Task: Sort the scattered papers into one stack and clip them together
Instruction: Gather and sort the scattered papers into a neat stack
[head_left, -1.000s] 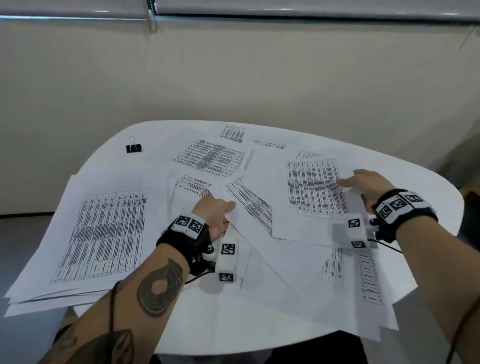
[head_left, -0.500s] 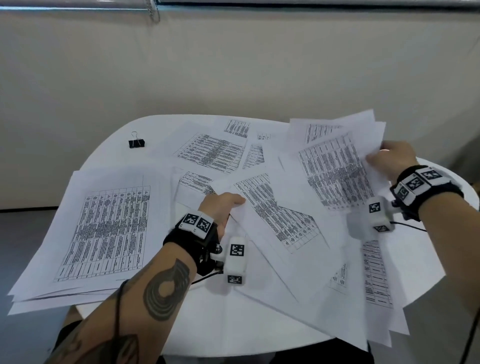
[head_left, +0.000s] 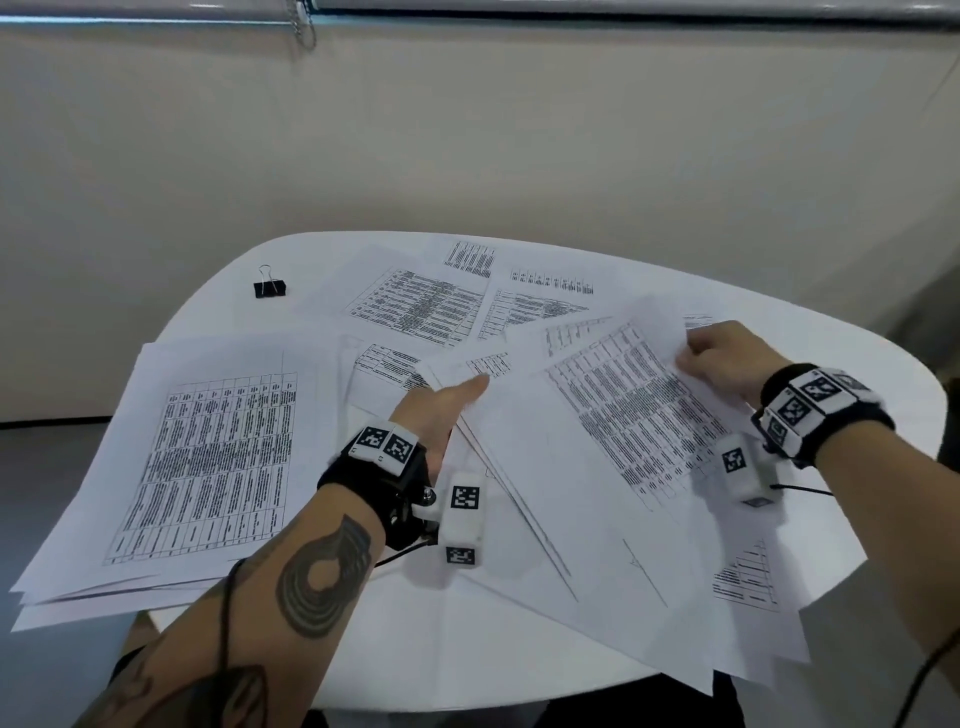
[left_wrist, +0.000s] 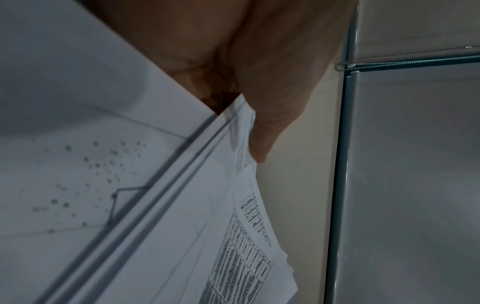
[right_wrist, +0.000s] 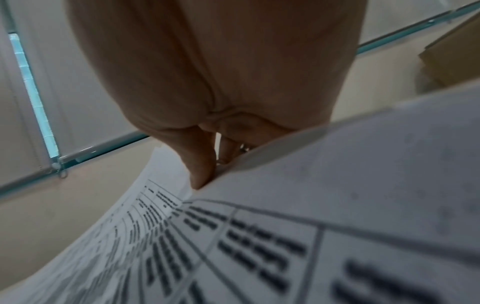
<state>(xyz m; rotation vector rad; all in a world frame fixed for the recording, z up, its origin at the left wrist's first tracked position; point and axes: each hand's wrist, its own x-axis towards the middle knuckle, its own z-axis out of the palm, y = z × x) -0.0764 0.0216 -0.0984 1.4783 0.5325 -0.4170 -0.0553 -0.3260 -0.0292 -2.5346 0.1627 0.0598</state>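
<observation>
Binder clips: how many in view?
1. The black binder clip sits on the bare far-left part of the white table, apart from the papers. More could be hidden under the sheets.

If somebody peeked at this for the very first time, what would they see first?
Probably the printed papers spread all over the round white table, with a big stack hanging off its left edge. Next, the two hands in the middle: the left hand and the right hand each grip a bunch of sheets. Last, a small black binder clip sitting alone at the far left of the table.
</observation>
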